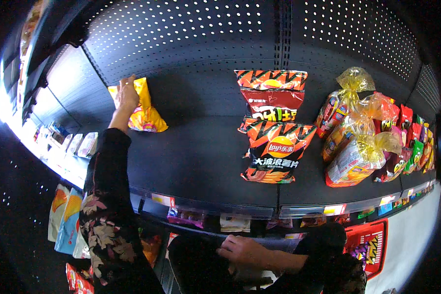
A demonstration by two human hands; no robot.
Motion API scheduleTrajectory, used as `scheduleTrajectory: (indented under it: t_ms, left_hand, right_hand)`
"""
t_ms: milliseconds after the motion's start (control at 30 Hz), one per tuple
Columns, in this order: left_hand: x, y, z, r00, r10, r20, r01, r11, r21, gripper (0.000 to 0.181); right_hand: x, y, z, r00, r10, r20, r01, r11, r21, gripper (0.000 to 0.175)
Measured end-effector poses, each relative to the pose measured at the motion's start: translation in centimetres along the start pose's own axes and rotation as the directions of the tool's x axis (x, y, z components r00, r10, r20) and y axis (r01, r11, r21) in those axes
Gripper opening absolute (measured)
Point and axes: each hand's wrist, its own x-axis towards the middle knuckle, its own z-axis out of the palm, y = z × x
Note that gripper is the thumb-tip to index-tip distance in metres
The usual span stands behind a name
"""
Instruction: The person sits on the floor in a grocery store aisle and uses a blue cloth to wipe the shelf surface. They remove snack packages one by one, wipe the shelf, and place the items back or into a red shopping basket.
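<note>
My left hand (126,96) reaches out to the back left of a dark metal shelf (202,158) and grips the top of a yellow snack bag (147,114). That bag stands upright on the shelf. Low in the view, my right hand (244,253) rests with curled fingers near my dark-clothed knee; nothing shows in it. Mid-shelf stands a black and orange Lay's chip bag (281,154), in front of a dark red snack bag (272,104) with another orange-topped bag behind.
Clear gift bags of snacks with gold ties (356,158) stand at the right, beside more snack bags (415,150). A price rail (239,211) edges the shelf. Below right is a red plastic basket (380,253) with snacks. Blue and white packets (70,220) are at the lower left.
</note>
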Motion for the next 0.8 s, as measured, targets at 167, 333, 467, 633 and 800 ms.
scheduleTrajectory:
  t_ms: [167,333,467,633,800]
  left_hand:
    - [1.6,-2.6,0.3,0.993,0.117,0.008,-0.117,0.99,0.084,0.038]
    - [1.6,-5.0,-1.2,0.983,0.166,0.076,-0.171,0.983,0.061,0.016]
    - [0.2,-6.7,-3.4,0.963,0.265,0.044,-0.266,0.964,0.023,0.017]
    - [-1.9,-5.9,-8.9,0.944,0.331,0.02,-0.327,0.939,-0.103,0.014]
    - [-7.3,0.0,-18.9,0.913,0.403,0.066,-0.349,0.855,-0.384,0.01]
  right_hand:
    - [-0.5,0.6,0.6,0.996,0.046,-0.072,-0.05,0.998,-0.046,0.038]
    - [-0.9,0.5,0.5,0.998,0.068,-0.006,-0.068,0.994,-0.087,0.036]
    - [-1.4,1.2,1.5,0.995,0.1,0.022,-0.097,0.988,-0.116,0.035]
    - [-1.1,2.5,-0.3,0.973,0.06,-0.224,-0.092,0.987,-0.133,0.034]
    - [0.2,0.0,-7.2,0.823,0.239,-0.514,-0.275,0.961,0.007,0.048]
